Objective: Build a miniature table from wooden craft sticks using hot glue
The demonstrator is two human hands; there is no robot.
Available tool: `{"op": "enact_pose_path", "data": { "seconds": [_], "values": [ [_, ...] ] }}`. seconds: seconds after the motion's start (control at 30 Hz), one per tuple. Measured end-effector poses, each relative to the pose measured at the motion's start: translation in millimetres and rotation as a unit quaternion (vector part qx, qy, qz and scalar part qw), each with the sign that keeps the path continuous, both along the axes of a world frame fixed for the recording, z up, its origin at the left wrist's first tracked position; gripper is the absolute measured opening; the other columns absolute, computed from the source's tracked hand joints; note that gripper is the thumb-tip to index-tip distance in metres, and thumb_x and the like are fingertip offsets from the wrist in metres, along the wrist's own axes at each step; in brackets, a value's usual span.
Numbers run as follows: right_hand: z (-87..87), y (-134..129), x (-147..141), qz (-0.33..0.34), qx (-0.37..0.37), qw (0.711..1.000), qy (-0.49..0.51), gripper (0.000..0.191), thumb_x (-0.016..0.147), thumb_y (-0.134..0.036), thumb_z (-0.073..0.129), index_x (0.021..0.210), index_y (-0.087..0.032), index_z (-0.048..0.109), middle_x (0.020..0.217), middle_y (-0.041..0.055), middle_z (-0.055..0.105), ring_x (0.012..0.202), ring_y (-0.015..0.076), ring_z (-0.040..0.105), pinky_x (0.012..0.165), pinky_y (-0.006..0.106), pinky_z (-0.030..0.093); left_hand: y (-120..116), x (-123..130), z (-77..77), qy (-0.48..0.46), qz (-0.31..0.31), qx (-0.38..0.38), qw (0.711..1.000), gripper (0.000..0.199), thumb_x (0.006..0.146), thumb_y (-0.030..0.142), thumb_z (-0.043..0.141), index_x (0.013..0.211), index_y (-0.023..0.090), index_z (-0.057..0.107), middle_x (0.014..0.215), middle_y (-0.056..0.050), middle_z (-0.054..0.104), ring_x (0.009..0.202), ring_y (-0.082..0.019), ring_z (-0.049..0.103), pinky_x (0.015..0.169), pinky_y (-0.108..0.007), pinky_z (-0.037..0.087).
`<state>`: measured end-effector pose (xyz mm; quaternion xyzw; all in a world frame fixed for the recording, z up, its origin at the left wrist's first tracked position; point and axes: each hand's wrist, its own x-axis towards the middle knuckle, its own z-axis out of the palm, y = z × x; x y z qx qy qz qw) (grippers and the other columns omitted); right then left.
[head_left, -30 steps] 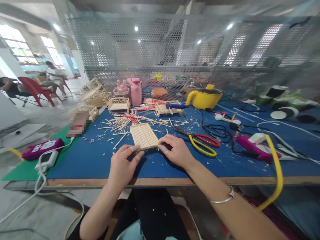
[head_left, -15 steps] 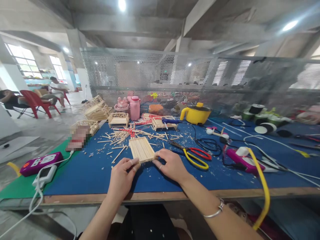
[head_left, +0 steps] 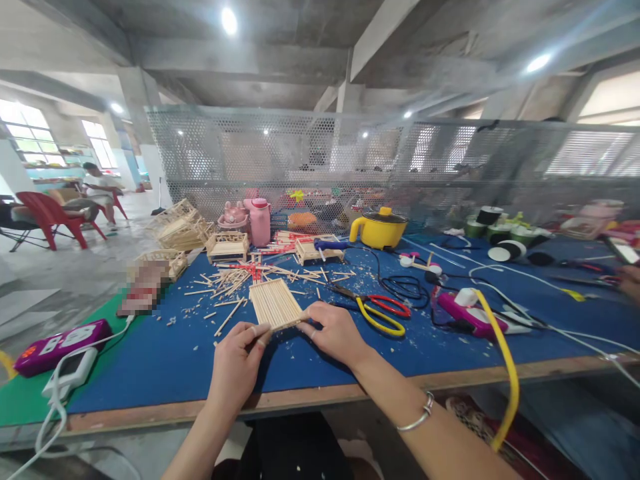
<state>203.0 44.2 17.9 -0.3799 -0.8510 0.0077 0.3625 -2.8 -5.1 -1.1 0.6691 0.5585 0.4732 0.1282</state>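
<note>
A flat panel of thin wooden sticks (head_left: 275,303) laid side by side is held low over the blue table mat. My left hand (head_left: 239,353) pinches its near left corner between thumb and fingers. At the near right corner, my right hand (head_left: 333,330) grips it the same way. Loose sticks (head_left: 233,280) lie scattered just behind the panel. Scissors (head_left: 380,310) with one red and one yellow handle rest to the right of my right hand. Behind them, a blue glue gun (head_left: 327,246) leans on a small wooden stick bed (head_left: 305,253).
More stick frames (head_left: 183,227) are piled at the back left. A pink bottle (head_left: 260,223) and a yellow electric pot (head_left: 383,229) stand at the back. Cables and a purple power strip (head_left: 465,313) lie on the right. Another person's hand (head_left: 630,280) holds a phone at the right edge.
The view has turned a little to the right, bringing another person's hand with a phone in at the right edge. Both my hands keep hold of the stick panel.
</note>
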Motion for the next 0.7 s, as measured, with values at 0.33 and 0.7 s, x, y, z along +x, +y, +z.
{"op": "enact_pose_path", "data": {
  "seconds": [0.33,0.7],
  "values": [
    [-3.7,3.8,1.5,0.004,0.002,1.0,-0.008,0.011,0.084,-0.03,0.064,0.085,-0.021,0.07,0.085,0.0028,0.072,0.08,0.0144,0.066,0.073,0.023,0.047,3.6,-4.6,-4.2,-0.006,0.009,-0.042,0.999,0.024,0.084,0.031,0.054,0.096,0.024,0.074,0.092,-0.004,0.07,0.085,-0.019,0.064,0.077,-0.031,0.048],
    [-3.4,3.7,2.7,0.005,0.017,0.999,-0.044,0.012,0.086,-0.029,0.06,0.085,-0.02,0.067,0.085,0.0034,0.071,0.08,0.0156,0.065,0.071,0.024,0.045,1.8,-1.2,1.6,0.018,0.017,-0.003,1.0,0.023,0.083,0.029,0.056,0.094,0.023,0.074,0.08,-0.003,0.068,0.075,-0.016,0.064,0.069,-0.027,0.048]
  ]
}}
